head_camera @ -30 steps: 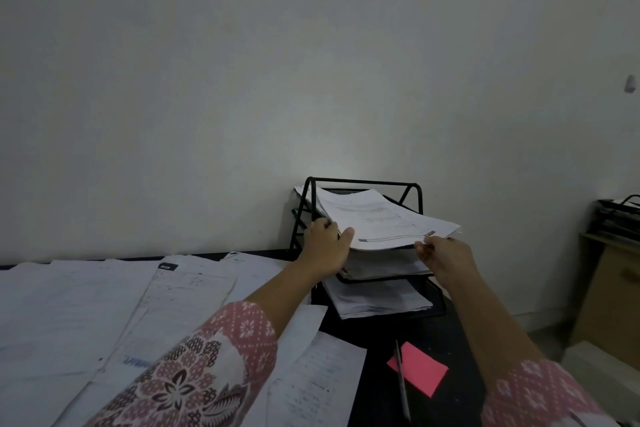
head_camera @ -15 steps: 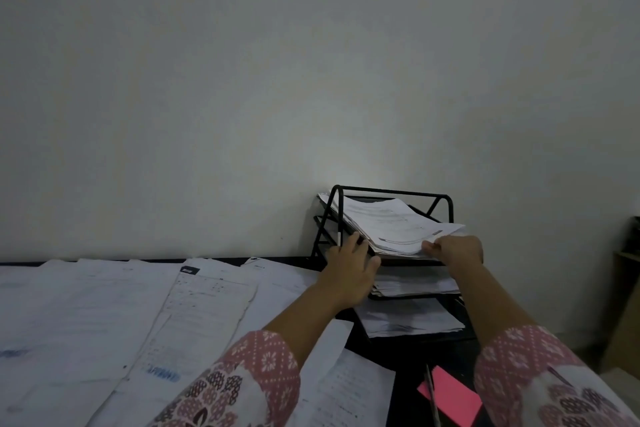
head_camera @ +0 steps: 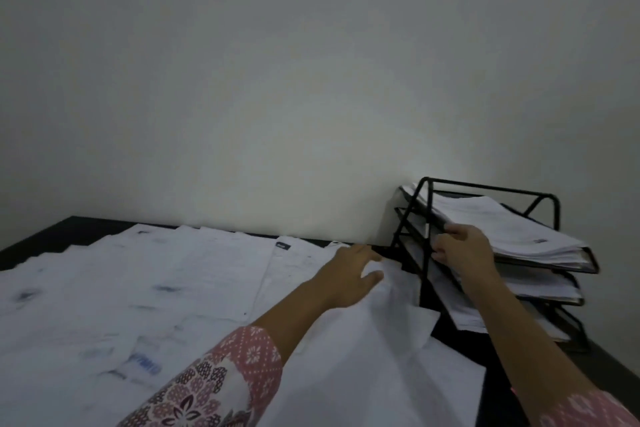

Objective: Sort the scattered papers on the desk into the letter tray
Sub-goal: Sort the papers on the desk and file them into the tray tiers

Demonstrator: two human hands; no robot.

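Black wire letter tray (head_camera: 491, 188), three tiers stacked with white papers (head_camera: 502, 225).

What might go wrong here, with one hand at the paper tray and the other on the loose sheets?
The thick paper stack rises above the top tier's front rim on the black wire letter tray; a nudge from the right hand at its corner might slide it out. The left hand rests on a buckled white sheet, which may crease or tear if dragged.

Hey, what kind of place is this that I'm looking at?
Probably an office or home study: a filled black three-tier letter tray, printed papers spread over a dark desk, and a plain wall behind.
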